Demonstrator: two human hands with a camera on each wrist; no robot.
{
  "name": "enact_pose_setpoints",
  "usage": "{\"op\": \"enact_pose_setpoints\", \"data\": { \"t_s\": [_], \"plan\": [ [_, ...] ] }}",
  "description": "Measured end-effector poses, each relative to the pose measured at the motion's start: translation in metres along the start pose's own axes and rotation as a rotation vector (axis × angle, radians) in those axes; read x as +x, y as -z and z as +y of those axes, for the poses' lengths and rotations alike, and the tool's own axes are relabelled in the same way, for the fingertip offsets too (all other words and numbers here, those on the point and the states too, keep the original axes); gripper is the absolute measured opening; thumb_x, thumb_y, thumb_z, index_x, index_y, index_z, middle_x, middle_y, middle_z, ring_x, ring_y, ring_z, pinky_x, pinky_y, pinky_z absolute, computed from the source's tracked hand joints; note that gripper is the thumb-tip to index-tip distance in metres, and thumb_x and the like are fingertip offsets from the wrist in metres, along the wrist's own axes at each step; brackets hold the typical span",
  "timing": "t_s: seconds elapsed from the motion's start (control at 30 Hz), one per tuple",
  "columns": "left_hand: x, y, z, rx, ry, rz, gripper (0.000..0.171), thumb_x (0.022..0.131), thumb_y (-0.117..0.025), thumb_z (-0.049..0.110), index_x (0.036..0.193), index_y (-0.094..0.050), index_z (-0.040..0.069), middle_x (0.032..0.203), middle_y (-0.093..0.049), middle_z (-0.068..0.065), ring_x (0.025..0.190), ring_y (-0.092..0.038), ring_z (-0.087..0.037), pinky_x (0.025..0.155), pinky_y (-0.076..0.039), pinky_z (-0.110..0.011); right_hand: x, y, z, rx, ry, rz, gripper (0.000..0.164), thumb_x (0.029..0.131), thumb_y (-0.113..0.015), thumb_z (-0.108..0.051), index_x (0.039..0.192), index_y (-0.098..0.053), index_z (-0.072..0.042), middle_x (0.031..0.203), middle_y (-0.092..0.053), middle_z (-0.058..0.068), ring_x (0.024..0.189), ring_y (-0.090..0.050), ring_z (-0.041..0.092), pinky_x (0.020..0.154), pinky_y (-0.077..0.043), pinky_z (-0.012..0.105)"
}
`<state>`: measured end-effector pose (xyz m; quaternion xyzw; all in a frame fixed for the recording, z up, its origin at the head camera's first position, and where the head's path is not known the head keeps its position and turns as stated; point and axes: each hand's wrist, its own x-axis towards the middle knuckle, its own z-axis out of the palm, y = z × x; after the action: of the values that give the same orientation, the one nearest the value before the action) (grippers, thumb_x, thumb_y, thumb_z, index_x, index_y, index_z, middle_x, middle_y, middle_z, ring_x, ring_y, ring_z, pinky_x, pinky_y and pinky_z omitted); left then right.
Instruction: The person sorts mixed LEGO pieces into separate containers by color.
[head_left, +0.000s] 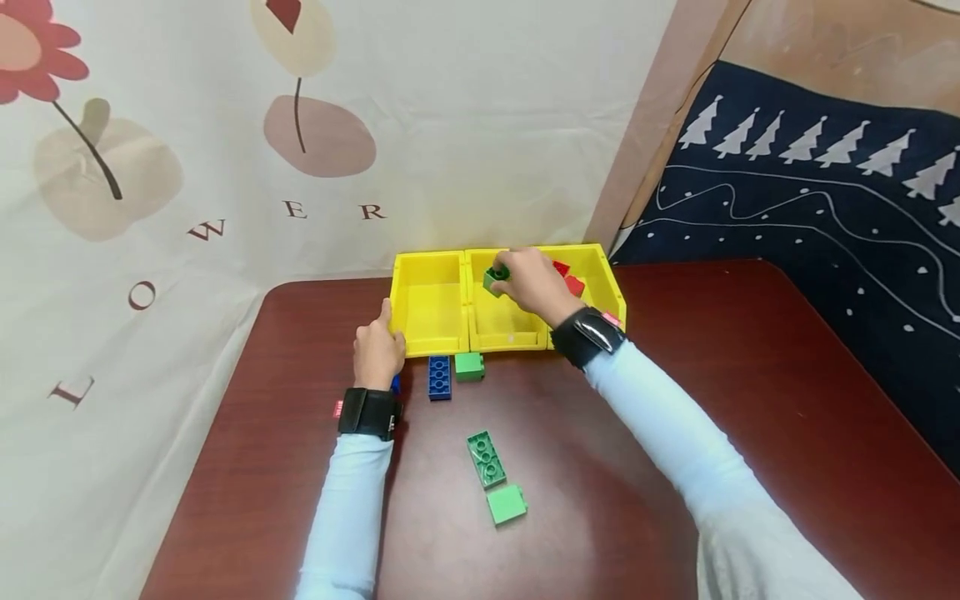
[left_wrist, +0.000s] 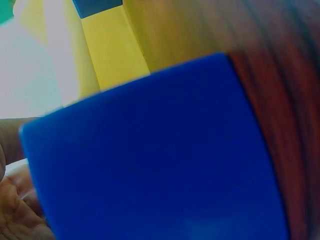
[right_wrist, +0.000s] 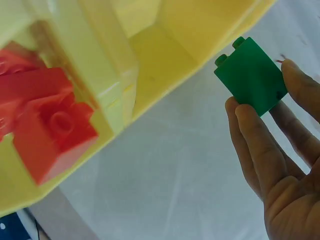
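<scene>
My right hand (head_left: 536, 283) pinches a green toy brick (right_wrist: 252, 77) between thumb and fingertips, over the middle one of three joined yellow bins (head_left: 506, 340). My left hand (head_left: 378, 354) rests against the left bin's near left corner, its index finger stretched along the outer side. A blue brick (left_wrist: 155, 155) fills much of the left wrist view, close by that hand; in the head view it is mostly hidden behind it. Red bricks (right_wrist: 55, 125) lie in the right bin, partly covered by my right hand in the head view.
Just in front of the bins lie a dark blue brick (head_left: 439, 378) and a green brick (head_left: 469, 367). Nearer me on the brown table (head_left: 637, 467) are a studded green brick (head_left: 486, 459) and a lighter green one (head_left: 507, 504). A patterned white cloth (head_left: 480, 125) hangs behind.
</scene>
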<state>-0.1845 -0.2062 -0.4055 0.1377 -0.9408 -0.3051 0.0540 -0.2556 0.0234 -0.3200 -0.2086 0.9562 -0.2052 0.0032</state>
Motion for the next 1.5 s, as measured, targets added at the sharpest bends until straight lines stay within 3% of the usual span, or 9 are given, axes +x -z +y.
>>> {"op": "enact_pose_setpoints", "data": {
  "t_s": [0.23,0.37,0.63,0.9,1.07,1.23,1.37,1.5],
  "plan": [
    [-0.001,-0.003,0.000,0.000,-0.003,0.004,0.063,0.100,-0.056,0.014,0.156,-0.026,0.014,0.120,-0.061,-0.029,0.078,-0.060,-0.036,0.070,-0.055,-0.037,0.037,-0.021,-0.002,0.006,-0.095,-0.048,0.022,0.089,-0.073,-0.017,0.102,-0.068,0.000,0.100,-0.064,0.015,0.084,-0.059,0.029,0.074,-0.054,0.034],
    [-0.002,-0.005,-0.001,0.003,0.004,0.004,0.064,0.100,-0.055,0.015,0.156,-0.025,0.015,0.119,-0.061,-0.029,0.081,-0.060,-0.036,0.073,-0.056,-0.038,0.050,-0.035,0.000,-0.055,-0.123,-0.065,0.015,0.089,-0.072,-0.013,0.094,-0.067,0.000,0.094,-0.063,0.013,0.081,-0.058,0.026,0.072,-0.051,0.033],
    [-0.002,-0.006,-0.001,0.004,-0.017,0.006,0.064,0.099,-0.056,0.014,0.156,-0.026,0.014,0.112,-0.063,-0.028,0.077,-0.060,-0.036,0.070,-0.056,-0.038,0.056,-0.059,0.009,-0.172,-0.163,-0.133,0.014,0.087,-0.072,-0.008,0.098,-0.070,0.001,0.088,-0.063,0.012,0.075,-0.055,0.024,0.068,-0.049,0.033],
    [0.000,-0.002,-0.002,0.018,-0.014,0.014,0.064,0.099,-0.057,0.015,0.156,-0.027,0.013,0.118,-0.062,-0.029,0.081,-0.061,-0.037,0.076,-0.058,-0.040,0.057,-0.065,0.013,-0.203,-0.155,-0.136,0.024,0.087,-0.075,-0.014,0.106,-0.069,-0.001,0.099,-0.069,0.015,0.087,-0.065,0.029,0.077,-0.057,0.039],
    [-0.001,-0.003,-0.002,0.015,-0.010,0.003,0.064,0.100,-0.056,0.015,0.156,-0.026,0.014,0.114,-0.062,-0.029,0.080,-0.061,-0.036,0.074,-0.057,-0.039,0.051,-0.063,0.015,-0.202,-0.131,-0.116,0.020,0.086,-0.076,-0.019,0.097,-0.069,-0.003,0.094,-0.068,0.012,0.084,-0.064,0.028,0.072,-0.056,0.037],
    [-0.002,-0.002,-0.003,0.010,-0.028,0.024,0.063,0.099,-0.057,0.015,0.155,-0.028,0.013,0.109,-0.063,-0.029,0.077,-0.061,-0.037,0.072,-0.057,-0.039,0.033,-0.043,0.002,-0.130,-0.093,-0.054,0.028,0.089,-0.073,-0.022,0.110,-0.068,-0.003,0.110,-0.064,0.013,0.092,-0.063,0.028,0.076,-0.058,0.039],
    [0.000,0.000,-0.003,0.010,-0.045,0.035,0.063,0.099,-0.057,0.015,0.155,-0.029,0.012,0.109,-0.063,-0.029,0.076,-0.061,-0.037,0.072,-0.058,-0.040,0.007,-0.030,-0.012,-0.081,0.002,0.035,0.031,0.090,-0.073,-0.022,0.115,-0.069,-0.004,0.116,-0.063,0.014,0.096,-0.062,0.028,0.079,-0.058,0.036],
    [0.001,-0.001,-0.004,-0.005,-0.044,0.031,0.063,0.099,-0.057,0.015,0.155,-0.028,0.013,0.102,-0.063,-0.029,0.073,-0.059,-0.036,0.072,-0.058,-0.040,-0.025,-0.038,-0.023,-0.080,0.148,0.113,0.027,0.088,-0.075,-0.022,0.108,-0.072,-0.005,0.111,-0.067,0.012,0.097,-0.064,0.027,0.083,-0.058,0.035]
  ]
}}
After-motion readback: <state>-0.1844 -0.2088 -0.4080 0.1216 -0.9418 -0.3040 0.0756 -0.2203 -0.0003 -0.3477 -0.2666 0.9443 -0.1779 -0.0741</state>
